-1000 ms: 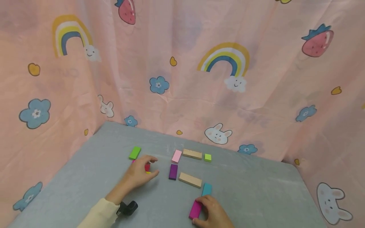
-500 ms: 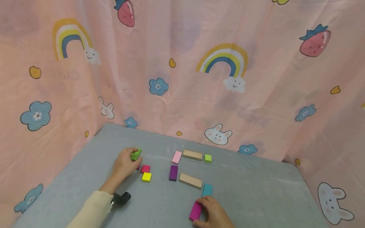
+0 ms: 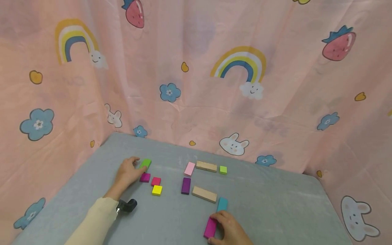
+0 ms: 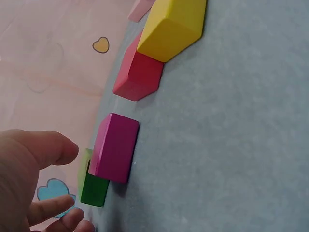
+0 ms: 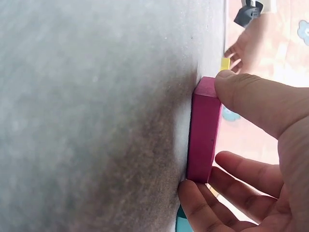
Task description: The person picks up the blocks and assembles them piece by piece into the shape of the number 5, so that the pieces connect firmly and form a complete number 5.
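Note:
My left hand (image 3: pixel 127 174) is beside a green block (image 3: pixel 146 163) at the left of the table, thumb and fingers spread apart. In the left wrist view a gap shows between its thumb and the small magenta block (image 4: pixel 115 147), with the green block (image 4: pixel 95 186) behind. Near that hand lie a red block (image 3: pixel 156 181) and a yellow block (image 3: pixel 157 190), touching each other. At the front, my right hand (image 3: pixel 230 229) holds a long magenta block (image 3: pixel 210 227) by its two ends, thumb at one end, fingertips at the other. A blue block (image 3: pixel 222 203) adjoins its far end.
In the middle of the grey table (image 3: pixel 275 207) lie a pink block (image 3: pixel 189 168), a purple block (image 3: pixel 185 185), two wooden blocks (image 3: pixel 206 166) and a small lime cube (image 3: pixel 223 169). A patterned pink curtain (image 3: pixel 196 119) stands behind the table.
My left hand has moved left from above the red and yellow blocks to the green block, then drawn slightly back, uncovering the small magenta block. The right hand keeps its hold on the long magenta block.

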The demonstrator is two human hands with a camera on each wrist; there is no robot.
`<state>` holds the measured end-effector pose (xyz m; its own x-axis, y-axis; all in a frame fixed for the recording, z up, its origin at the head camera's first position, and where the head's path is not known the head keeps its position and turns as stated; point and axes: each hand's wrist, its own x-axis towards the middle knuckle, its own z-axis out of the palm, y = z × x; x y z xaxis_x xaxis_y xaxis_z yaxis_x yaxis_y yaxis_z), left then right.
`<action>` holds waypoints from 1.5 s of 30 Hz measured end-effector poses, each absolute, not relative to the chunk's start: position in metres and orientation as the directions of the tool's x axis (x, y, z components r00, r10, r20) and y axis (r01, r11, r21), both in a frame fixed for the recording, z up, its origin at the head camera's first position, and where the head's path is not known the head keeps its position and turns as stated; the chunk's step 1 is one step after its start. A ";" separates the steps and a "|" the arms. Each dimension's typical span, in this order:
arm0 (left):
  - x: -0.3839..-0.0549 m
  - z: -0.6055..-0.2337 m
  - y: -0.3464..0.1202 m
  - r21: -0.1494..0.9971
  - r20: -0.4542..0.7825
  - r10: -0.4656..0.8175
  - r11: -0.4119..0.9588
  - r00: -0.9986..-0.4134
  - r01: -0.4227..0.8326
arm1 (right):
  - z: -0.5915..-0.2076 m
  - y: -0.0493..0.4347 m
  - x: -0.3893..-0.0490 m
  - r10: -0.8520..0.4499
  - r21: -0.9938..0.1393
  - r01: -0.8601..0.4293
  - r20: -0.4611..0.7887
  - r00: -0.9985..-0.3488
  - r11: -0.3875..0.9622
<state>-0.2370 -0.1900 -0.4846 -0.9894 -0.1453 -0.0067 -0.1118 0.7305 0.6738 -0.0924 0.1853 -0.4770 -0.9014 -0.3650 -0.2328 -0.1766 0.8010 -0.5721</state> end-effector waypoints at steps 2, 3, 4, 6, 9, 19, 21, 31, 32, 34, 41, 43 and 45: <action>-0.239 -0.486 -0.190 0.669 -0.020 -0.148 0.733 -0.989 -0.123 | -0.477 0.186 -0.092 -0.366 -0.567 -0.178 -0.235 -0.901 0.804; -0.240 -0.486 -0.190 0.668 -0.025 -0.148 0.733 -0.989 -0.126 | -0.477 0.186 -0.093 -0.368 -0.566 -0.182 -0.232 -0.901 0.804; -0.240 -0.487 -0.189 0.665 -0.028 -0.148 0.735 -0.989 -0.129 | -0.478 0.186 -0.093 -0.369 -0.566 -0.184 -0.230 -0.901 0.803; -0.242 -0.487 -0.189 0.661 -0.034 -0.149 0.738 -0.988 -0.134 | -0.478 0.187 -0.093 -0.372 -0.564 -0.192 -0.222 -0.901 0.803; -0.244 -0.487 -0.188 0.657 -0.043 -0.157 0.739 -0.987 -0.146 | -0.479 0.188 -0.092 -0.372 -0.558 -0.199 -0.215 -0.903 0.805; -0.247 -0.484 -0.183 0.651 -0.070 -0.168 0.739 -0.983 -0.173 | -0.478 0.190 -0.091 -0.355 -0.548 -0.181 -0.230 -0.906 0.817; -0.247 -0.483 -0.183 0.651 -0.071 -0.167 0.739 -0.983 -0.173 | -0.477 0.190 -0.091 -0.350 -0.555 -0.167 -0.240 -0.906 0.815; -0.246 -0.484 -0.183 0.653 0.001 -0.149 0.749 -0.989 -0.112 | -0.477 0.191 -0.088 -0.334 -0.569 -0.145 -0.243 -0.911 0.809; -0.245 -0.483 -0.183 0.653 0.016 -0.144 0.751 -0.989 -0.098 | -0.477 0.191 -0.088 -0.335 -0.568 -0.148 -0.240 -0.911 0.810; -0.241 -0.479 -0.181 0.658 0.047 -0.129 0.750 -0.991 -0.066 | -0.477 0.191 -0.088 -0.341 -0.566 -0.160 -0.230 -0.911 0.809; -0.220 -0.465 -0.169 0.671 0.144 -0.015 0.736 -0.989 0.087 | -0.478 0.191 -0.088 -0.354 -0.556 -0.188 -0.208 -0.912 0.810; -0.214 -0.464 -0.166 0.677 0.153 0.029 0.725 -0.988 0.126 | -0.478 0.191 -0.087 -0.356 -0.551 -0.194 -0.201 -0.913 0.811; -0.208 -0.464 -0.162 0.682 0.156 0.070 0.714 -0.985 0.159 | -0.479 0.191 -0.087 -0.356 -0.549 -0.197 -0.198 -0.913 0.812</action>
